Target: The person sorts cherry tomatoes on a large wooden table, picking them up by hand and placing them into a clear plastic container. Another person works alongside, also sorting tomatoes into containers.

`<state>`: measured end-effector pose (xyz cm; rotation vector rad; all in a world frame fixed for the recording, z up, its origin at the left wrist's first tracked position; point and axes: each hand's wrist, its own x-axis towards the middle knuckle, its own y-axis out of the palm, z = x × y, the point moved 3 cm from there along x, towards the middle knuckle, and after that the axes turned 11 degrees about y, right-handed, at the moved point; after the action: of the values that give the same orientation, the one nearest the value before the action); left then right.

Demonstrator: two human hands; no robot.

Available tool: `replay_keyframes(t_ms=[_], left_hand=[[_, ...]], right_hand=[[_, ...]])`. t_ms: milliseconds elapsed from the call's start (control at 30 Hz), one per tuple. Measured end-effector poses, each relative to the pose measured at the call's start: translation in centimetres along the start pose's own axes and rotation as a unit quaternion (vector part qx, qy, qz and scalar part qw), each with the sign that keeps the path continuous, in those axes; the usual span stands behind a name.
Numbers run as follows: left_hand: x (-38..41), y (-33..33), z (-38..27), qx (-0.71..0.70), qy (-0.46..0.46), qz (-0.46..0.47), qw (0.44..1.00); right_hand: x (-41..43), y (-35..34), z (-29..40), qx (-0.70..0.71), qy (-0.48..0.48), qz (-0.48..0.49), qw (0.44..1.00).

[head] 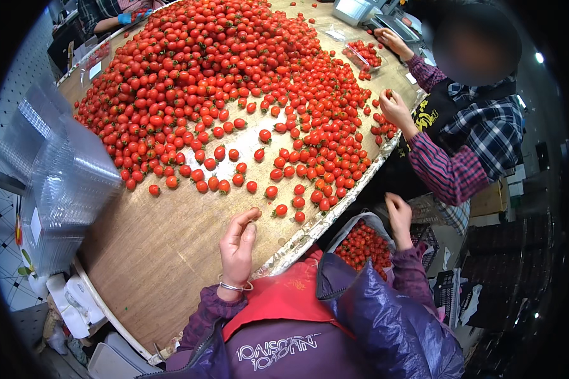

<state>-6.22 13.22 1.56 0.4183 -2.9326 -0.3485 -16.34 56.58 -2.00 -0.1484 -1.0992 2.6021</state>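
My left hand (238, 244) hovers over the near part of the wooden table (161, 256), a bracelet at its wrist. Its fingers are bent, thumb a little apart, with nothing visible between them. Just beyond lie loose cherry tomatoes (280, 210), several with green stems. They spread from a large heap of cherry tomatoes (208, 61). Past the table's edge, my right hand (399, 219) is beside a lined container (334, 244) of small red tomatoes (364, 246). Its fingertips are close together; whether they hold anything is unclear.
Tall stacks of clear plastic clamshell boxes (71, 175) stand at the left. At the right, a co-worker's hand (396, 111) holds a tomato near a partly filled clear box (364, 54). Another person's gloved hand (133, 16) is at the far left. A scale (392, 27) sits at the back right.
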Motion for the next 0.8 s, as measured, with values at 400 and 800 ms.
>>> replay_keyframes(t_ms=[400, 800], left_hand=[[0.7, -0.7, -0.8, 0.067, 0.017, 0.041, 0.997], [0.4, -0.3, -0.4, -0.036, -0.061, 0.038, 0.997]], right_hand=[[9.7, 16.8, 17.4, -0.27, -0.167, 0.087, 0.944], [21.2, 13.6, 9.6, -0.306, -0.046, 0.022, 0.951]])
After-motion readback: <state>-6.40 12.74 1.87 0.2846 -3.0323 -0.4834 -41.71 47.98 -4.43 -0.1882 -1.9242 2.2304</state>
